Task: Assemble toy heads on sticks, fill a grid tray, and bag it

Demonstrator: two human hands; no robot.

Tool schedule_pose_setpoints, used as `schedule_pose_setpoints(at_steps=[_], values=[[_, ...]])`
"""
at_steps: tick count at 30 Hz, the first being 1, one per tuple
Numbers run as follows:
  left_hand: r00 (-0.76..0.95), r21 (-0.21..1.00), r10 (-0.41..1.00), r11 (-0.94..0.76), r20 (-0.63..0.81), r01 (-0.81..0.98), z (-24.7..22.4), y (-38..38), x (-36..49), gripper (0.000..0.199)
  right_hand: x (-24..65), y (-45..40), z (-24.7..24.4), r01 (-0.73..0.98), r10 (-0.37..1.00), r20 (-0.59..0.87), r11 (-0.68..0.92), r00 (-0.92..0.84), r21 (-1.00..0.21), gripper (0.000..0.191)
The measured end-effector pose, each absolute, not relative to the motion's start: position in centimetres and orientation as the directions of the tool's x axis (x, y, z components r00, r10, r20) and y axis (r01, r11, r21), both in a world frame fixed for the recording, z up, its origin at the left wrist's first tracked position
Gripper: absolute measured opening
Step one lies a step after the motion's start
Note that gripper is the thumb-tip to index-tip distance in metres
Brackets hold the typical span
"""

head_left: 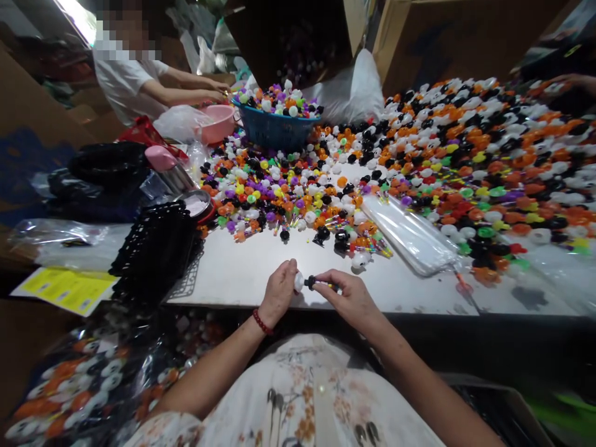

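Observation:
Close to the table's front edge, my left hand [278, 288] is closed around a small round white piece [298, 283]. Facing it, my right hand [347, 295] pinches a thin stick-like piece with a black end [310, 282] and some coloured parts along it. The black end points at the white piece and looks to be at or touching it; whether the two are joined I cannot tell. Just beyond my hands lie loose small toy pieces [326, 214] in white, orange, black, purple and green. A white ghost-like head [361, 259] is the nearest of them.
A blue basket [274, 128] heaped with pieces stands at the back beside a pink basin [218, 122], where another person [135, 81] reaches in. Clear plastic bags [410, 236] lie at right. Black lattice trays [149, 248] and a steel cup [179, 180] are at left. Cardboard boxes [465, 40] stand behind.

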State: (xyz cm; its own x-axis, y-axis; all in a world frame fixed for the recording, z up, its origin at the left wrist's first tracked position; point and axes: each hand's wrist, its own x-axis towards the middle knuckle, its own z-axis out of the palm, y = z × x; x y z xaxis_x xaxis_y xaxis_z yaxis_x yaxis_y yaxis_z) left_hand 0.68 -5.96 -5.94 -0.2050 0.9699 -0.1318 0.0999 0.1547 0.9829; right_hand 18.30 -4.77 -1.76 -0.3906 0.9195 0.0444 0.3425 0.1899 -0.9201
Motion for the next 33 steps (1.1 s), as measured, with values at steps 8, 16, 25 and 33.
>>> schedule_pose_setpoints(at_steps=[8,16,25,33], values=[[-0.229,0.945,0.947,0.269,-0.224,0.187,-5.8,-6.0,1.6,0.059,17.8,-5.1,-2.3,0.349,0.908,0.028,0.189,-0.417,-0.918,0.016],[-0.251,0.922,0.953,0.242,-0.168,0.303,-7.0,-6.1,2.2,0.057,16.6,-5.2,-4.3,0.356,0.889,-0.021,0.163,-0.458,-0.920,0.018],[-0.157,0.958,0.945,0.281,-0.285,-0.046,-6.6,-2.4,0.7,0.057,19.6,-1.1,-4.0,0.387,0.937,0.034,0.177,-0.349,-0.905,0.032],[-0.321,0.814,0.935,0.065,0.153,0.577,-7.2,1.3,-3.4,0.022,21.8,3.1,-4.1,0.769,0.833,0.524,0.448,-0.175,-0.455,0.034]])
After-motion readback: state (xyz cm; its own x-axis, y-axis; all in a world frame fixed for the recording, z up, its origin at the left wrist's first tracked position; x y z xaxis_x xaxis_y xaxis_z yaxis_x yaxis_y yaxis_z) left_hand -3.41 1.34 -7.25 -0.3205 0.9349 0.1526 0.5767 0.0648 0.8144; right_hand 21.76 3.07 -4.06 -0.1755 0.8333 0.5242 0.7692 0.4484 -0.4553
